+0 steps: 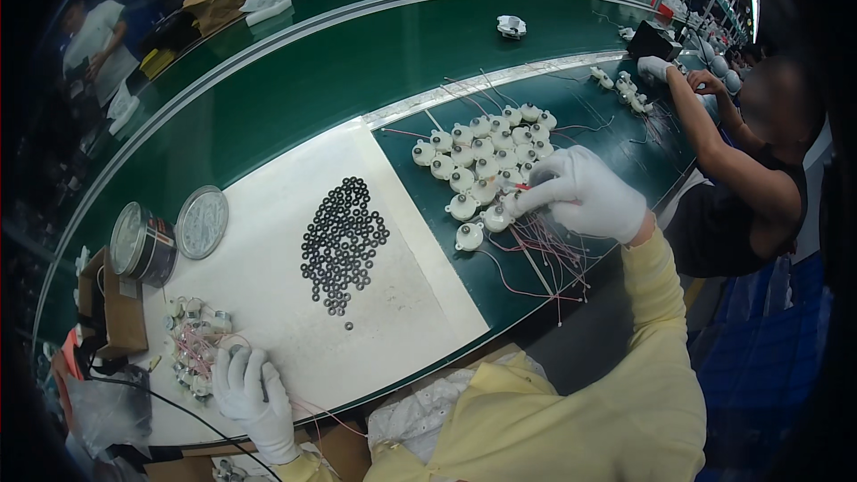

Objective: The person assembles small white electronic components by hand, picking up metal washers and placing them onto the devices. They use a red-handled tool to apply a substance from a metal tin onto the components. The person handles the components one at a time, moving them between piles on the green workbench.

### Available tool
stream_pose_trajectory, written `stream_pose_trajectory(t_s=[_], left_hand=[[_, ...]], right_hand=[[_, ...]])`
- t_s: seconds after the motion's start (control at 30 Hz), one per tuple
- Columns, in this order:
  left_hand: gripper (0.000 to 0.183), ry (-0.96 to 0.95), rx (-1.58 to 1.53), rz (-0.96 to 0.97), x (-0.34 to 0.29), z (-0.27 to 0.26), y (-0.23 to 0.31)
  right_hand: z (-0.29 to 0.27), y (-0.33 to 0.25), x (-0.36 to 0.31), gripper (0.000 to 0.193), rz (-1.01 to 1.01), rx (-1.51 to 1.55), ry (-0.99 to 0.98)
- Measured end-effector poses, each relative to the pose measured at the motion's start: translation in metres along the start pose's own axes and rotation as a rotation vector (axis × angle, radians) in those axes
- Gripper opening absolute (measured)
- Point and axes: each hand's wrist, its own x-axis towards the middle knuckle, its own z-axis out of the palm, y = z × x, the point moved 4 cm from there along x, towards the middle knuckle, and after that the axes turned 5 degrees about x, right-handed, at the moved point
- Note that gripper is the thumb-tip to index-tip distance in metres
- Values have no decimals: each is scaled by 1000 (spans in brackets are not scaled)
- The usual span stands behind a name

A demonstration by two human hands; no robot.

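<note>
Right hand (585, 192) grip seemingly pinching white motor (496, 217), left hand (253, 393) resting

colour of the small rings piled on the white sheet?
Black rings, clearest in the head view.

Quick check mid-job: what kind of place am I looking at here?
Most likely a factory assembly line: a long green conveyor belt, a cluster of small round white wired motors, and a spread of small black rings on a white sheet.
</note>
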Motion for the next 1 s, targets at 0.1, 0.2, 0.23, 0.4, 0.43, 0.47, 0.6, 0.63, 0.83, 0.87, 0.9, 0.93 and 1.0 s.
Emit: stream_pose_trajectory(t_s=[0.1,0.2,0.23,0.4,0.43,0.47,0.6,0.63,0.83,0.87,0.9,0.93,1.0], left_hand=[[22,-57,-17,-16,-1,0,-1],[22,-54,-17,-7,-1,-1,-1],[22,-51,-16,-6,-1,-1,-1],[22,-49,-12,-3,-2,-1,-1],[22,-51,-10,-5,-1,-1,-1],[22,-54,-8,-7,-1,0,-1],[22,-54,-17,-3,0,-2,0],[22,-40,-8,-5,0,-2,0],[23,-20,-3,-15,1,-1,2],[23,-29,-6,-17,2,-2,1],[23,-37,-8,-18,1,-2,1],[23,-34,-7,-16,1,-1,1],[24,-26,-2,-13,0,-1,1]], right_hand=[[2,-2,5,34,-11,1,70],[10,1,3,32,1,39,71],[13,3,2,32,9,56,54],[6,0,-4,33,1,68,65],[5,1,-5,34,10,83,59],[5,1,-5,34,19,94,76],[14,2,-1,36,20,136,147],[16,2,-1,36,13,150,161],[7,2,-6,35,37,102,39],[5,-1,-6,38,23,79,17],[6,-2,-6,39,4,103,59],[10,-5,-5,41,-14,125,105],[17,-9,-4,43,-20,129,146]])
